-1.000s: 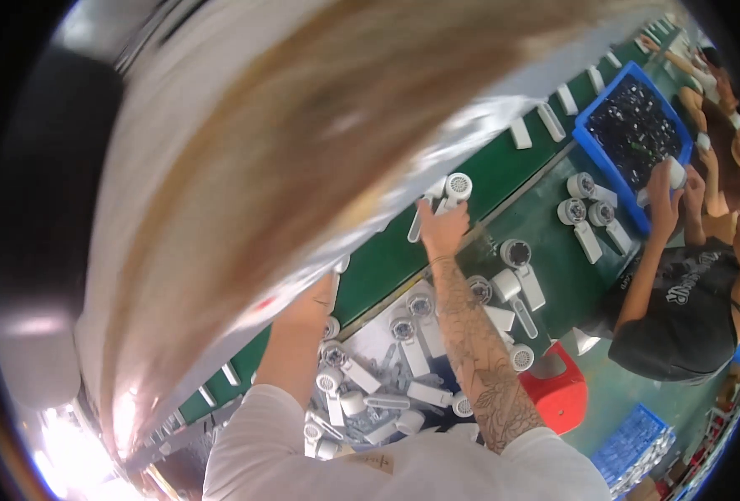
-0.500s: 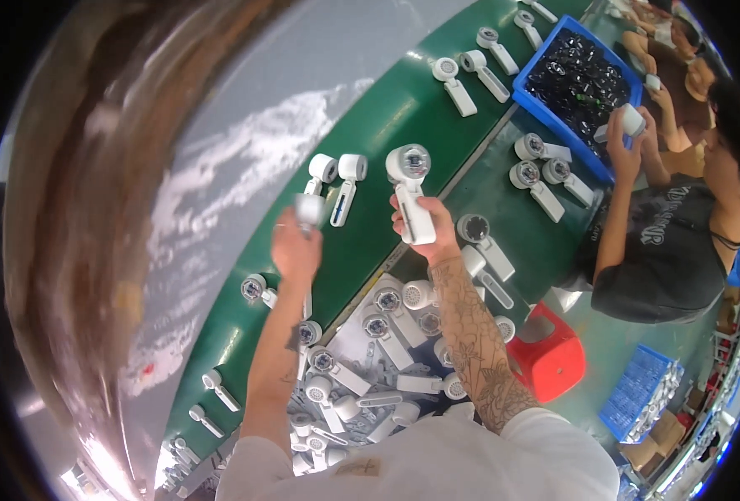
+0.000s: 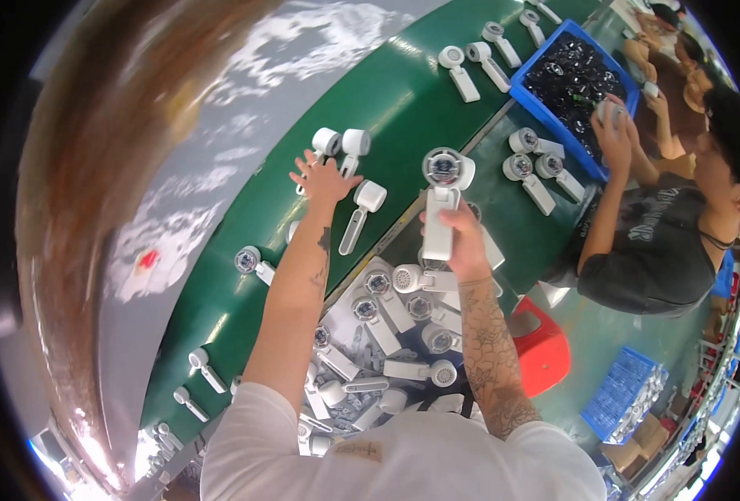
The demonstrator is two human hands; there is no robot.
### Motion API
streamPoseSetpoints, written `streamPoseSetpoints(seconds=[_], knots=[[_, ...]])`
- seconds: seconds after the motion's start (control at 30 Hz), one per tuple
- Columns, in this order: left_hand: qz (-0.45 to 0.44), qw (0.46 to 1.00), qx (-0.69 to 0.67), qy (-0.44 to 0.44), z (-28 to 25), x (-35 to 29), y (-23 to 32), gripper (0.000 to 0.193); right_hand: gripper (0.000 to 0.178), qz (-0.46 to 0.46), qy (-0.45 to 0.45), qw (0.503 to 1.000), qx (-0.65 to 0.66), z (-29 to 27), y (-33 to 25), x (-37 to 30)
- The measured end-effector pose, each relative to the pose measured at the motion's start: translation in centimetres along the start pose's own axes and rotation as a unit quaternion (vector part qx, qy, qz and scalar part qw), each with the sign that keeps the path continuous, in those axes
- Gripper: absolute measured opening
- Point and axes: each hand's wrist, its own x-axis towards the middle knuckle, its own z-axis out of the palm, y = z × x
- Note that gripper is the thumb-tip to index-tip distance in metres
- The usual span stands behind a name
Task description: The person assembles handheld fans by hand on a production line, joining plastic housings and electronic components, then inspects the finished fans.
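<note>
My right hand (image 3: pixel 462 242) grips the handle of a white handheld fan (image 3: pixel 441 221), held upright with its round head at the top, above the belt's near edge. My left hand (image 3: pixel 321 179) has its fingers spread and reaches over the green conveyor belt (image 3: pixel 403 92). Beneath its fingers are the handles of two white fans, one with its head at left (image 3: pixel 326 142) and the other at right (image 3: pixel 356 142); whether the fingers touch them I cannot tell. Just right of that hand lies another white fan (image 3: pixel 362 213) with a slotted handle.
A pile of white fans and parts (image 3: pixel 387 334) lies close in front of me. More fans (image 3: pixel 462 75) rest along the belt. At right are a blue crate (image 3: pixel 516 88) of dark parts, a co-worker (image 3: pixel 646 242) handling a white piece, and a red stool (image 3: pixel 541 351).
My left hand, which held a white fan, is now spread and farther forward. A fan now lies beside it on the belt. My right hand has moved right with its fan, which is turned more upright.
</note>
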Motion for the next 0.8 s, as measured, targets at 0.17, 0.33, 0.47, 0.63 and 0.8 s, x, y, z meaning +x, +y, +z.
streamPoseSetpoints(seconds=[0.17,0.33,0.47,0.63,0.8], knots=[[-0.004,0.993,-0.084,-0.087,1.4,3.1,-5.2,0.054,0.072,0.124,-0.163,0.924,0.323,2.2,-0.5,-1.1],[-0.042,0.953,-0.301,0.005,-3.2,-4.5,-9.1,0.053,0.093,0.201,-0.288,0.806,0.476,4.2,0.4,-2.3],[-0.216,0.696,-0.682,-0.061,-9.0,-19.3,-11.8,0.043,0.097,0.241,-0.289,0.862,0.339,4.9,1.6,-5.3],[-0.372,0.548,-0.749,-0.022,-9.2,-38.5,-14.2,0.034,0.078,0.374,-0.207,0.904,0.023,1.6,6.2,-11.6],[-0.325,0.848,-0.417,-0.034,-4.7,-51.7,-12.8,0.042,0.090,0.134,-0.196,0.740,-0.629,0.6,11.8,-20.0]])
